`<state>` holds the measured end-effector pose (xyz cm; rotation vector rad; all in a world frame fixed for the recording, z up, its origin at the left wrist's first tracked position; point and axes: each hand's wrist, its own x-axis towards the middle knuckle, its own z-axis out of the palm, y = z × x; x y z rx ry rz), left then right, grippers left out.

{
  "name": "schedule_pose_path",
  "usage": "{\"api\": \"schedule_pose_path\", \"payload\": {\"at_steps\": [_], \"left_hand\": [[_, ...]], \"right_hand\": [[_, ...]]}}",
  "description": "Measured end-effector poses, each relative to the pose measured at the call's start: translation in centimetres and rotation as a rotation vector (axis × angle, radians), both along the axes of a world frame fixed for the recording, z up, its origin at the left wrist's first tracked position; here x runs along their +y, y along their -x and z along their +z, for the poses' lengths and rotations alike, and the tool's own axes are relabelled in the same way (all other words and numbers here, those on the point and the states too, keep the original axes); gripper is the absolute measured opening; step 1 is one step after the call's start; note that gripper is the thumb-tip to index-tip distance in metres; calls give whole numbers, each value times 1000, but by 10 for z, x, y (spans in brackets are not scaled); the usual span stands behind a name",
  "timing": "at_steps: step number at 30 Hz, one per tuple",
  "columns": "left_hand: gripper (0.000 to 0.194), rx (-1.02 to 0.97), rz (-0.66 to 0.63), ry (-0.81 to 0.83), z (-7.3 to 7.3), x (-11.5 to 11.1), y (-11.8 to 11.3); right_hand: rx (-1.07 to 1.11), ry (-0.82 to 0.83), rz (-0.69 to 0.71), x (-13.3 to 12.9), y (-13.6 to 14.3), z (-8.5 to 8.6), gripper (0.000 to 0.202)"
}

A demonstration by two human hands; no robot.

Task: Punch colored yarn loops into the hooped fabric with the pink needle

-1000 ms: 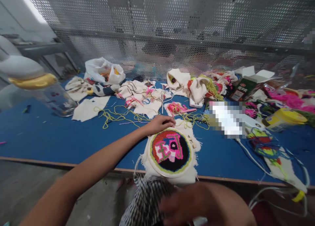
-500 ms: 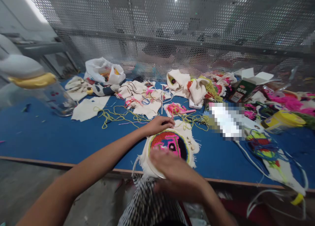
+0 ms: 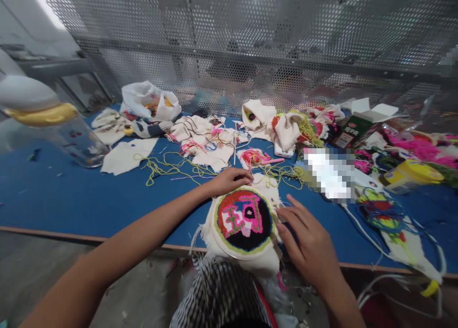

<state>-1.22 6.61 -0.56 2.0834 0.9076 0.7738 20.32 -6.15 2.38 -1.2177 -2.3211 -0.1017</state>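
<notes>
A round hooped embroidery (image 3: 244, 221) on frayed cream cloth lies at the table's front edge, with pink, green, red and black yarn inside a yellow-green ring. My left hand (image 3: 232, 180) rests on the cloth at its upper left rim, fingers curled over the edge; whether they grip it is hidden. To the right, my right hand (image 3: 307, 240) has its fingers apart beside the cloth's right edge, holding nothing. Loose yellow-green yarn (image 3: 168, 168) trails across the blue table behind the left hand.
Cream cloth pieces (image 3: 203, 137), a white plastic bag (image 3: 150, 101) and a clear bottle (image 3: 77, 139) stand behind and left. At the right are a blurred bright device (image 3: 329, 175), a cable, a yellow tub (image 3: 411, 175) and a green box (image 3: 352, 128).
My right hand has moved off the embroidery to the right, its fingers now spread, uncovering the pattern. My left hand has stayed at the upper left rim.
</notes>
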Motion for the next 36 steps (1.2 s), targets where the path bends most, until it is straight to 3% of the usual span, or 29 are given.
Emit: {"api": "schedule_pose_path", "payload": {"at_steps": [3,7,15,23,30,33,36], "left_hand": [[23,1,3,0,1,0,0],[22,6,0,-5,2,0,0],[23,4,0,0,0,0,0],[22,14,4,6,2,0,0],[22,18,15,21,2,0,0],[22,15,7,29,2,-1,0],[22,18,11,23,3,-2,0]], "right_hand": [[-151,1,-17,9,7,-12,41],[-149,9,-38,11,5,-24,33],[-130,23,-45,20,7,-19,35],[-136,-32,-140,24,11,-20,38],[-39,84,85,24,9,-17,29],[98,47,68,22,9,-15,26],[56,47,71,20,11,-13,26]]}}
